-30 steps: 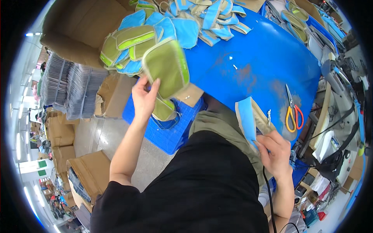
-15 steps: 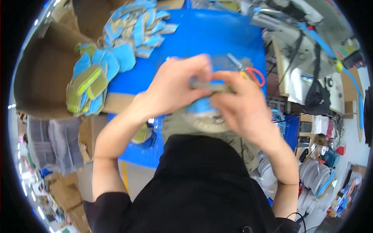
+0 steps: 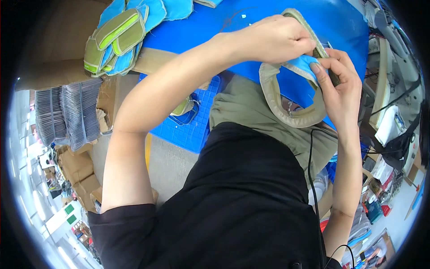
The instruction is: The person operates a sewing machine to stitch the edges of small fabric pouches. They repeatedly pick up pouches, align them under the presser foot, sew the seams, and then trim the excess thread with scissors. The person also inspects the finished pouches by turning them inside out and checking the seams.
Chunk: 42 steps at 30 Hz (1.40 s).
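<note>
Both my hands are on a sewn fabric loop [image 3: 270,92] with a padded beige rim, a blue inner face and an olive band that arches up on its far side. My left hand [image 3: 286,39] is closed, pinching the olive band near the blue part. On the right, my right hand [image 3: 338,83] grips the loop's side, its thumb pressed on the blue fabric and its fingers behind. The loop's opening faces up, above the blue tabletop [image 3: 342,20] and my lap. Part of the band is hidden by my fingers.
At the far left, olive, lime and blue fabric pieces [image 3: 118,38] lie heaped by a cardboard box [image 3: 49,40]. Below stand tied bundles of grey sheets [image 3: 67,112]. A blue plastic grid surface [image 3: 183,136] holds another fabric piece [image 3: 182,107]. A black cable [image 3: 312,179] hangs near my right arm.
The view has shifted, and the hands and loop now appear further right and higher. The loop, blurred before, is now held with its opening in plain sight. Both hands still hold it.
</note>
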Available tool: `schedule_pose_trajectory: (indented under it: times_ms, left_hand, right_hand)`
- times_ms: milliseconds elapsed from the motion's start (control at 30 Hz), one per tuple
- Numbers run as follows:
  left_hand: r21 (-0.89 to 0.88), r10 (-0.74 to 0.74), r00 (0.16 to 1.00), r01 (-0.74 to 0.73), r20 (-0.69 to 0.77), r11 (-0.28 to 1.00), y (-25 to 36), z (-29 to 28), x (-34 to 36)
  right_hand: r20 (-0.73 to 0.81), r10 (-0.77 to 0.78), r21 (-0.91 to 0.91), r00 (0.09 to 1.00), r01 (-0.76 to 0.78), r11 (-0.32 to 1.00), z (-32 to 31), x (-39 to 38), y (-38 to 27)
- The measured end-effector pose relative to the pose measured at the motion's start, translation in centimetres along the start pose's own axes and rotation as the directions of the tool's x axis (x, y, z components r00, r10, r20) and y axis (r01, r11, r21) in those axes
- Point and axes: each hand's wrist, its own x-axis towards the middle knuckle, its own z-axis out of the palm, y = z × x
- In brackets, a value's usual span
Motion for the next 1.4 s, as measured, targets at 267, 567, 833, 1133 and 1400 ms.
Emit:
schedule_pose_trajectory:
  times_ms: [267, 567, 833, 1133, 1400]
  left_hand:
    - [-0.643, -0.163, 0.867, 0.464, 0.471, 0.61, -2.0, 1.8, 3.0]
    - [-0.323, -0.204, 0.954, 0.269, 0.221, 0.908, 3.4, -2.5, 4.1]
    - [0.166, 0.226, 0.974, -0.228, 0.03, 0.959, 7.7, -3.9, 5.6]
    - [-0.012, 0.114, 0.988, -0.113, 0.108, 0.993, 7.7, -3.9, 4.9]
    - [-0.027, 0.085, 0.996, -0.084, 0.02, 0.996, 8.3, -3.6, 3.3]
  right_hand:
    - [-0.057, 0.077, 0.153, 0.995, -0.067, 0.986, -0.3, 0.1, 3.2]
    - [-0.115, 0.213, 0.32, 0.97, -0.167, 0.933, -2.8, -1.6, 3.4]
    - [-0.172, 0.184, 0.333, 0.968, -0.119, 0.935, -4.2, -2.3, 2.3]
    - [-0.258, 0.135, 0.353, 0.957, -0.036, 0.935, -4.7, -3.1, 2.2]
    - [-0.287, 0.153, 0.422, 0.946, -0.019, 0.906, -5.1, -3.7, 2.0]
